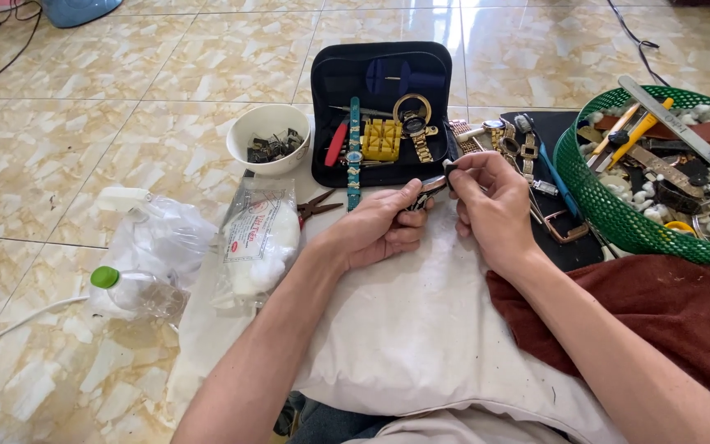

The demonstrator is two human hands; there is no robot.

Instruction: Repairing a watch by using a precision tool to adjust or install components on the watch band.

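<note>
Bottle (pixel 137 292): clear, green cap, lying far left on floor.
Packet (pixel 258 238): clear bag, white contents, red-printed label.
Left hand (pixel 375 230): grasping watch (pixel 431 187).
Right hand (pixel 491 205): fingertips pinching watch's end, above white cloth (pixel 404 329).
Basket (pixel 610 205): green mesh, far right.

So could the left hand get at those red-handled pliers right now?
Probably not straight away: the left hand is gripping a watch together with the right hand. The pliers lie uncovered on the cloth just beside it, so only the watch hinders.
</note>
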